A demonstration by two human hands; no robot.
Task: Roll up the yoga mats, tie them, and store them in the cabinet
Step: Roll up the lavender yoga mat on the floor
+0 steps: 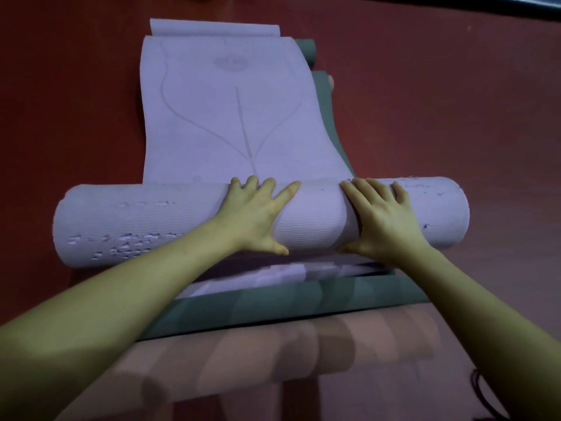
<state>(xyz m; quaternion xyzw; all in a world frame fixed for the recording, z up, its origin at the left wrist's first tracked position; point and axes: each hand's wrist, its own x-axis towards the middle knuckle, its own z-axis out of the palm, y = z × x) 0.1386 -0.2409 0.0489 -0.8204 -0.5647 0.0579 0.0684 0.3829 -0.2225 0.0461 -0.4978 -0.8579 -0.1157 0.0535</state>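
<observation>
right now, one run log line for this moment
step: rolling lavender yoga mat | left hand: flat on roll | right hand: flat on roll | far part unrolled | green mat beneath | untied

Both hands (318, 214) on the roll (151, 220) — mat (236, 117) stretched out behind it.

Dim light, red floor (440, 101)

The lavender mat (230, 117) looks like matt foam; its flat part is smooth with thin printed lines, and its rolled part at the middle of the frame shows a fine wavy texture with chipped, flaking patches. The green mat (273, 308) below looks matt. The red floor (76, 101) is matt.
</observation>
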